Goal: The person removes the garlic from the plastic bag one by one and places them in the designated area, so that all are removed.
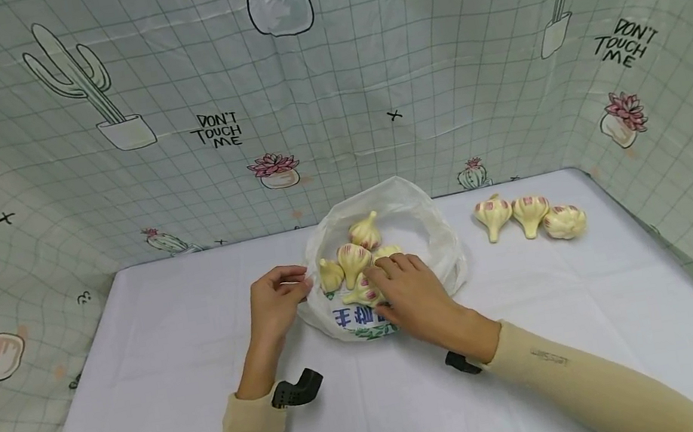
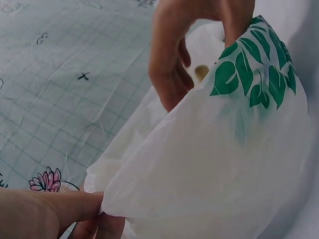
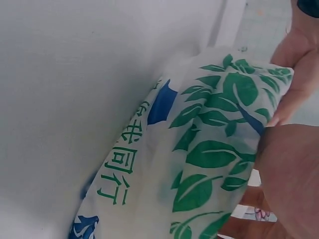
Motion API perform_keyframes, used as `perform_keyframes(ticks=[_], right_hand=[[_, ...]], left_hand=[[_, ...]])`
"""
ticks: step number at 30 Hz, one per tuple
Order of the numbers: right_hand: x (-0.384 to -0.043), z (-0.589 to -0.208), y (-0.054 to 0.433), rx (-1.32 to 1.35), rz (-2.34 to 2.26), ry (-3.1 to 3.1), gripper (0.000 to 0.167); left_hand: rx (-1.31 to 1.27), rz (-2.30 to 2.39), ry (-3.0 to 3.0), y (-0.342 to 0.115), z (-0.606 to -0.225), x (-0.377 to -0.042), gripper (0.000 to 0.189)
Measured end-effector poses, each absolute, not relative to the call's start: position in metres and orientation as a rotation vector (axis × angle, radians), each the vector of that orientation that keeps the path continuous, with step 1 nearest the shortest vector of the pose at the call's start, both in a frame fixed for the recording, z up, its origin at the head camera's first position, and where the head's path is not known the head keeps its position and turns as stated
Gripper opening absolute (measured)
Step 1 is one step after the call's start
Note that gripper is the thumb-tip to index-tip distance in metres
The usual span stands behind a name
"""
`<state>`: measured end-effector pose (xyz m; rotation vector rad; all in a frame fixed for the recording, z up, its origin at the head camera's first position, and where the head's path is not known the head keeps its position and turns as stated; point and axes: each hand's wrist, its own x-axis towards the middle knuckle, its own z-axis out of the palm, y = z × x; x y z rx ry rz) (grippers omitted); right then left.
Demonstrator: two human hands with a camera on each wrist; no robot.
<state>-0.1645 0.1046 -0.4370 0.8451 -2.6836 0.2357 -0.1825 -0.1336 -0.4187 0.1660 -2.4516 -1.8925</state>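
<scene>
A white plastic bag (image 1: pixel 450 260) with green leaf print stands on the table with its mouth spread, several garlic bulbs (image 1: pixel 353 257) inside. My left hand (image 1: pixel 275 304) pinches the bag's left rim between thumb and fingers; the left wrist view shows this pinch on the plastic (image 2: pixel 164 179) closely. My right hand (image 1: pixel 411 297) reaches over the near rim into the bag. Its thumb and fingers lie around a garlic bulb (image 1: pixel 362 293) whose stem points left. In the left wrist view the bag wall hides the right fingertips, and a stem tip (image 2: pixel 201 72) shows between fingers and thumb.
On the table (image 1: pixel 548 350), right of the bag, three garlic bulbs (image 1: pixel 530 214) lie in a row near the far edge. A grid-patterned cloth (image 1: pixel 340 95) with cactus drawings hangs behind and at both sides.
</scene>
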Motion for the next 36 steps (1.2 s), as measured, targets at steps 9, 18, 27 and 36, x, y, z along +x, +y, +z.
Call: perform_keyframes(ticks=[9, 18, 27, 36], right_hand=[[-0.170, -0.443, 0.099, 0.846, 0.198, -2.688, 0.060], [-0.178, -0.449, 0.094, 0.860, 0.161, -2.641, 0.059], [-0.177, -0.446, 0.098, 0.860, 0.161, -2.660, 0.061], [-0.170, -0.428, 0.111, 0.836, 0.225, -2.617, 0.062]], left_hand=[[0.177, -1.893, -2.455, -0.132, -0.419, -0.182, 0.018], [0.173, -1.888, -2.452, -0.133, -0.418, -0.183, 0.017], [0.181, -1.888, -2.451, -0.131, -0.419, -0.183, 0.017], [0.184, -1.878, -2.455, -0.132, -0.418, -0.183, 0.016]])
